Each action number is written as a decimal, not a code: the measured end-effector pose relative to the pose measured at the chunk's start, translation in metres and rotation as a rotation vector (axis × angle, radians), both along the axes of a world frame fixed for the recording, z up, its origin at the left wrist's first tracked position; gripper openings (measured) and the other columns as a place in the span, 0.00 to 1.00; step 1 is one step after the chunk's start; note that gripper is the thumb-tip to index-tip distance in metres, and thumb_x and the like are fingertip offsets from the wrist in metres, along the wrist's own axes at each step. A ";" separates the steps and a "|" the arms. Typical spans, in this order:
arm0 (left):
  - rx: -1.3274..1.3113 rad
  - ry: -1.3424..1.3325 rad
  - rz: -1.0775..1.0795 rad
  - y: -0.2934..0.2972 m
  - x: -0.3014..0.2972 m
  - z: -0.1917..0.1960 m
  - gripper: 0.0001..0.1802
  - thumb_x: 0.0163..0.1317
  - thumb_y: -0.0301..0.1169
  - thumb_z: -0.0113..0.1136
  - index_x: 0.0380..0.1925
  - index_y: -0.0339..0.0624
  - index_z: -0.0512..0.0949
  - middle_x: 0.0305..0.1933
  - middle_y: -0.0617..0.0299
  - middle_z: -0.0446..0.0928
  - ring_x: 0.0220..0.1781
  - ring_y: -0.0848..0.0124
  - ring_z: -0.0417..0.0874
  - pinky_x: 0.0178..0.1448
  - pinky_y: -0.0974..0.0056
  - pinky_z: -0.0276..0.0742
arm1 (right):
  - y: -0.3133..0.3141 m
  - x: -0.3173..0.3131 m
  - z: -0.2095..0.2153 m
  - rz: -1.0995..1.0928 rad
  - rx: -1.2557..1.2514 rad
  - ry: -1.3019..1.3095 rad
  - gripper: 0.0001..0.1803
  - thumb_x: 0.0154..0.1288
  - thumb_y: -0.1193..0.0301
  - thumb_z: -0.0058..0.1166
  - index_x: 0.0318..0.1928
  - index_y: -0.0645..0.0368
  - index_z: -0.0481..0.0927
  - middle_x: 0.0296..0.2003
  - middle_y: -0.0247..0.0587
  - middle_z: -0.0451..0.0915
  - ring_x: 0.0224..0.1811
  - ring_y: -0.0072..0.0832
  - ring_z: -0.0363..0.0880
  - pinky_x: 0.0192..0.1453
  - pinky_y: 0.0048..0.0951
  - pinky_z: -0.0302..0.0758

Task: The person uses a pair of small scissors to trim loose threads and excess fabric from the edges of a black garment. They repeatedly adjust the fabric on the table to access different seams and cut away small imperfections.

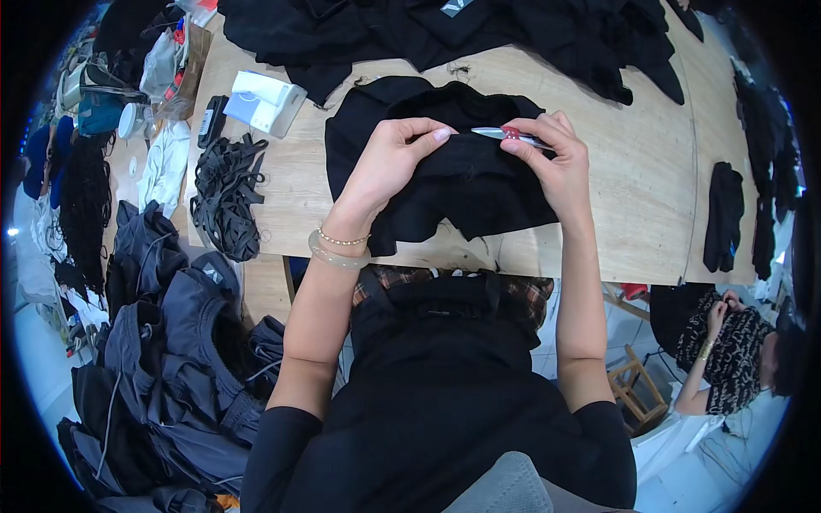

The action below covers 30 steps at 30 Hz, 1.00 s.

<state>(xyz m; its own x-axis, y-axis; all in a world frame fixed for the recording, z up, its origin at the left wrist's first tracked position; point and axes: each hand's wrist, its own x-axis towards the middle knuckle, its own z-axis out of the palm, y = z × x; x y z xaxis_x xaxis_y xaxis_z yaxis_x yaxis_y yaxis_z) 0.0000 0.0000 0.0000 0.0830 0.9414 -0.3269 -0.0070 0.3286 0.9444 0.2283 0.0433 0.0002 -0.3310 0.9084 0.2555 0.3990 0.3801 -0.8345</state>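
The left hand point(398, 154) pinches the edge of a black garment point(462, 192) between thumb and forefinger. The right hand point(556, 158) is clamped on a small cutting tool point(489, 133) with a pale metal blade and a red part; the blade points toward the left hand's fingertips, near the garment's edge. The garment lies spread on the wooden desk point(633, 179), beneath and between both hands, its fabric rumpled, with loose threads point(460, 70) on the wood beyond them.

A bangle and a beaded bracelet point(346, 240) circle the wrist just behind the left hand. To the left of that hand sits a tangled bundle of black strips point(229, 197), with a white and blue packet point(263, 103) farther out beyond it. Ahead of both hands, more black garments point(410, 34) cover the desk's far side. Well to the right of the right hand lies a narrow black folded cloth point(724, 214). Behind and left of the left hand, dark grey garments point(188, 342) are heaped.
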 end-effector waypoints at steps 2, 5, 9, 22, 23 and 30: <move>0.020 -0.017 0.007 -0.001 0.001 0.002 0.12 0.71 0.28 0.57 0.44 0.30 0.84 0.39 0.62 0.85 0.41 0.80 0.81 0.50 0.73 0.76 | 0.000 0.000 0.006 0.000 0.028 -0.019 0.12 0.53 0.67 0.72 0.38 0.57 0.89 0.24 0.29 0.77 0.34 0.24 0.66 0.36 0.24 0.68; 0.026 -0.034 -0.005 -0.001 0.001 0.002 0.12 0.71 0.28 0.57 0.43 0.30 0.84 0.39 0.63 0.84 0.41 0.80 0.81 0.49 0.74 0.76 | -0.001 0.001 0.008 0.012 0.045 -0.062 0.13 0.51 0.67 0.72 0.38 0.57 0.89 0.23 0.28 0.76 0.33 0.24 0.65 0.36 0.24 0.68; 0.045 -0.002 0.007 -0.002 0.002 0.004 0.12 0.71 0.29 0.57 0.43 0.30 0.84 0.38 0.64 0.84 0.40 0.81 0.80 0.49 0.74 0.75 | -0.003 -0.002 0.012 0.024 0.056 -0.064 0.14 0.50 0.66 0.73 0.38 0.56 0.89 0.22 0.28 0.75 0.33 0.25 0.64 0.38 0.26 0.66; -0.002 -0.061 0.015 -0.001 0.003 0.004 0.12 0.72 0.30 0.57 0.43 0.31 0.83 0.37 0.65 0.83 0.39 0.81 0.79 0.48 0.74 0.75 | -0.002 -0.008 0.012 0.032 0.164 -0.077 0.14 0.49 0.64 0.72 0.37 0.54 0.89 0.23 0.29 0.77 0.34 0.27 0.65 0.48 0.30 0.65; -0.006 -0.070 0.015 -0.001 0.003 0.004 0.12 0.72 0.30 0.56 0.43 0.31 0.83 0.37 0.65 0.83 0.39 0.81 0.79 0.48 0.74 0.75 | -0.002 -0.008 0.010 0.033 0.164 -0.070 0.13 0.49 0.64 0.72 0.37 0.54 0.89 0.23 0.29 0.77 0.34 0.27 0.65 0.48 0.30 0.64; 0.093 -0.146 -0.034 -0.002 -0.005 0.009 0.12 0.72 0.27 0.54 0.49 0.34 0.81 0.46 0.63 0.82 0.47 0.81 0.79 0.56 0.75 0.72 | -0.002 -0.007 0.011 -0.008 0.164 -0.046 0.14 0.50 0.66 0.71 0.39 0.54 0.89 0.27 0.29 0.78 0.36 0.27 0.66 0.48 0.29 0.65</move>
<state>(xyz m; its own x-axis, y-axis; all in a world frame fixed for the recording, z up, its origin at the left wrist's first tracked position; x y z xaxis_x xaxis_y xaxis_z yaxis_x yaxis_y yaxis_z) -0.0050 -0.0020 0.0088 0.1553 0.9629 -0.2208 -0.1369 0.2424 0.9605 0.2216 0.0408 0.0116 -0.3387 0.8583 0.3856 0.4393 0.5067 -0.7418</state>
